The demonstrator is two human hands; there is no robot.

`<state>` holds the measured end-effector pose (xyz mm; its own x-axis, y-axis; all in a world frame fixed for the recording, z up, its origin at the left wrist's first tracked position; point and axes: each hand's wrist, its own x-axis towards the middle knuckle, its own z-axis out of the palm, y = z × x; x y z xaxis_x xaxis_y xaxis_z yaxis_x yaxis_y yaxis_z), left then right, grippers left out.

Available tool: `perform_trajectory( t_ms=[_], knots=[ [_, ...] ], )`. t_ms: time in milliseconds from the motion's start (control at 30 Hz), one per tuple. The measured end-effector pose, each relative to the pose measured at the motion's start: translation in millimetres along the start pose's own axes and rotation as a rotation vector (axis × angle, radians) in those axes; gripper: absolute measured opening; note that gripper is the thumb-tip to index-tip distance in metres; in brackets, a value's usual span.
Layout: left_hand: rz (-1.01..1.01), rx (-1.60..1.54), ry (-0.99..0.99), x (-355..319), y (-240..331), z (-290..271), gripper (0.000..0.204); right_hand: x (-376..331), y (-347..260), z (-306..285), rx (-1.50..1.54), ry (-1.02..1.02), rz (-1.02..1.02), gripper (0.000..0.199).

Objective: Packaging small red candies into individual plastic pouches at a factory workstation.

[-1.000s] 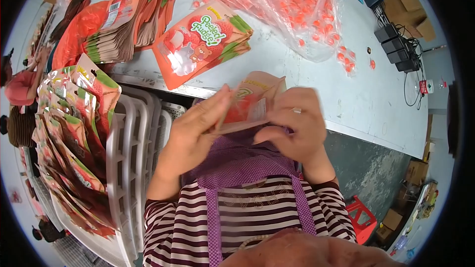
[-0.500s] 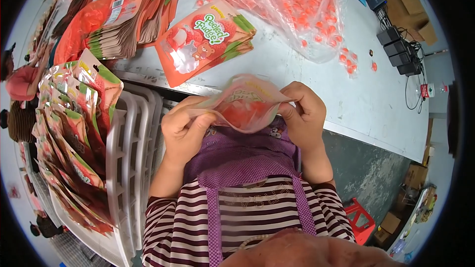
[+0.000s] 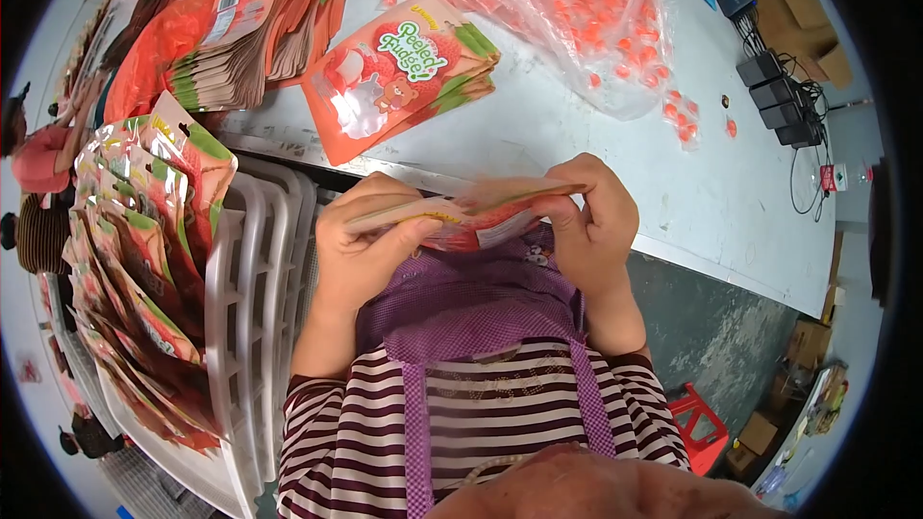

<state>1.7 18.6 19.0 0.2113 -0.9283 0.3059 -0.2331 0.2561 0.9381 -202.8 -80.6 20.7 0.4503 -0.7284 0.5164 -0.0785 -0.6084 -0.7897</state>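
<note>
Head view: both hands pinch one orange pouch (image 3: 478,216) above the bench (image 3: 615,149).
Left hand (image 3: 363,248) and right hand (image 3: 591,221) fingers clamp its top edge; contents unreadable.

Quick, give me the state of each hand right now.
Left hand: closed, pinching the left end of the orange snack pouch.
Right hand: closed, pinching the right end of the same pouch.

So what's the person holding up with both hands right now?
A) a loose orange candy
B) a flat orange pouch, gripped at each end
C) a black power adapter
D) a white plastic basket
B: the left hand and right hand each pinch one end of the orange pouch, held in front of the purple apron.
</note>
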Motion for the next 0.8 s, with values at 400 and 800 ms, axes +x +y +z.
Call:
perform_trajectory(
  t_ms=[400, 800],
  knots=[
    [-0.036, -0.144, -0.016, -6.9, 13.1, -4.5, 0.021, 3.8, -4.7, 5.4, 0.388, -0.255, 0.062, 0.022],
    [-0.044, -0.045, -0.009, -30.3, 21.1, -7.0, 0.018, 0.6, -13.3, 25.2, 0.452, -0.395, 0.089, 0.016]
  ],
)
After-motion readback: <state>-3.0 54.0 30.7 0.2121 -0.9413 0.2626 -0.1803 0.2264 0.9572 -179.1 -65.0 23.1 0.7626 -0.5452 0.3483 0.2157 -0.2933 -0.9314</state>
